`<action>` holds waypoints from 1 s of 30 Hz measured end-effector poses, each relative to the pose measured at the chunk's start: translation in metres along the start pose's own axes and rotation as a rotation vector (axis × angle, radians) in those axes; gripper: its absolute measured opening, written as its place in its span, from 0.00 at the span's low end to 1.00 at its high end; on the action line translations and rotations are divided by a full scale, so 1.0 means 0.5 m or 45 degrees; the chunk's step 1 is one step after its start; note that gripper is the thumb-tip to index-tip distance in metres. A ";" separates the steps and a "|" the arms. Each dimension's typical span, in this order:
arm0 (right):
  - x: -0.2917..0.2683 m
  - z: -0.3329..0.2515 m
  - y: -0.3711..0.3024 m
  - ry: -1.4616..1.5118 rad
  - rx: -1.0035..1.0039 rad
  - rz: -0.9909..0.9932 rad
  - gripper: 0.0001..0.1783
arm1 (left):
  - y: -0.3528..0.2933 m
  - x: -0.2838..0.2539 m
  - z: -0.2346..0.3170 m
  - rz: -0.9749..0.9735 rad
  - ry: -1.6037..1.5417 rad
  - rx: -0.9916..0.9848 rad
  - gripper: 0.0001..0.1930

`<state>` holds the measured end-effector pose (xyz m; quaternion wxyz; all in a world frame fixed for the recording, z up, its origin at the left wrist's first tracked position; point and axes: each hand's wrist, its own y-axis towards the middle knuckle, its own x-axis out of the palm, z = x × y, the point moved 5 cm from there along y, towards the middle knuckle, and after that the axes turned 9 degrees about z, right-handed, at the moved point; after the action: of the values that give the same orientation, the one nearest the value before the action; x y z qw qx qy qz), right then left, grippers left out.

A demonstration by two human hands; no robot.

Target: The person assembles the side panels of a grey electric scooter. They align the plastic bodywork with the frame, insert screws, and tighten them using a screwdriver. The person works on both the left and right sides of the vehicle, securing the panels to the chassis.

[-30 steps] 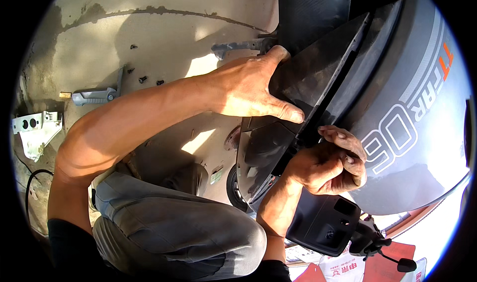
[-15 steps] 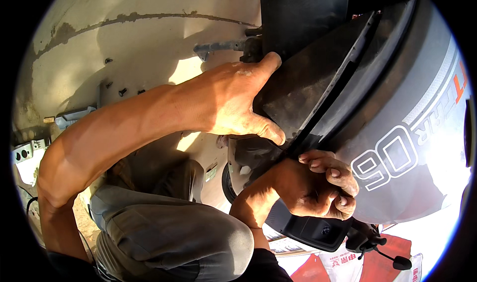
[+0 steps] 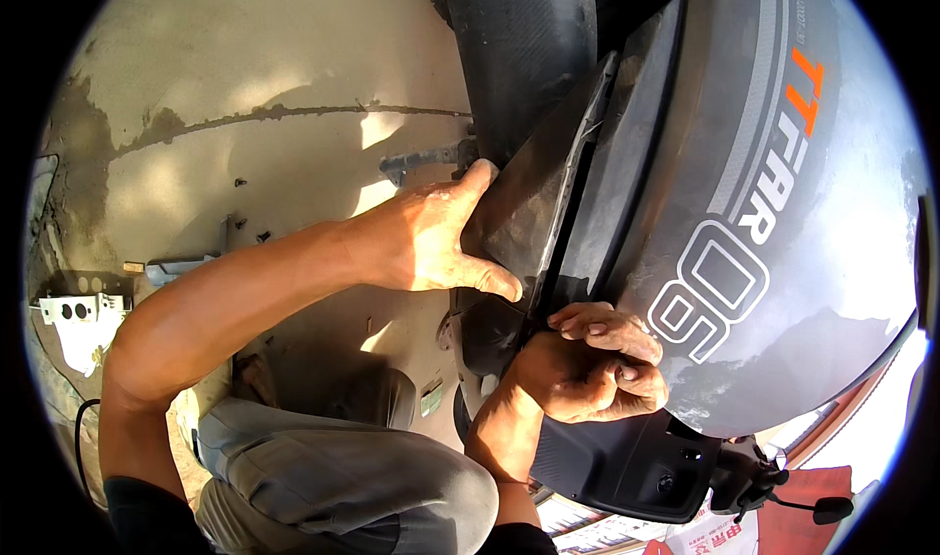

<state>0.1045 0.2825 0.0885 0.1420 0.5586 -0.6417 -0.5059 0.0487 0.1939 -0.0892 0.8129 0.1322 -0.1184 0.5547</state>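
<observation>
My left hand (image 3: 431,237) reaches in from the left onto a dark, dusty panel (image 3: 509,222) beside a large grey vehicle body cover. Its thumb and one finger are spread over the panel, and the other fingers are hidden behind its edge, so the hand appears to grip it. My right hand (image 3: 597,364) lies by the lower end of the long gap next to the panel, touching or almost touching the grey cover (image 3: 725,193). Its fingers are curled in, and whatever they may hold is hidden.
A black plastic housing (image 3: 627,467) with a lever beside it sits below the cover. A curved black part (image 3: 524,46) rises at the top. Small dark screws (image 3: 262,237), a grey-blue tool (image 3: 176,269) and a white bracket (image 3: 83,325) lie on the concrete floor. My bent knee (image 3: 372,467) is close below.
The whole view has shifted, bringing more of the grey cover into sight. Both hands keep nearly the same places on the panel and cover, and the right fingers look slightly more curled.
</observation>
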 end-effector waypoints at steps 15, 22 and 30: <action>-0.023 0.012 -0.020 0.065 0.329 -0.046 0.04 | -0.132 -0.041 -0.002 0.677 -0.212 0.211 0.34; -0.059 0.005 -0.026 0.007 0.508 0.015 0.05 | -0.171 -0.059 0.021 0.571 -0.422 0.265 0.21; -0.048 0.007 -0.023 -0.169 0.524 -0.018 0.07 | -0.156 -0.061 0.046 0.445 -0.458 0.414 0.19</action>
<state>0.1164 0.3066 0.0867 -0.0211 0.5459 -0.7355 -0.4007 0.1095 0.1322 -0.0847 0.6392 0.3344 -0.1913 0.6656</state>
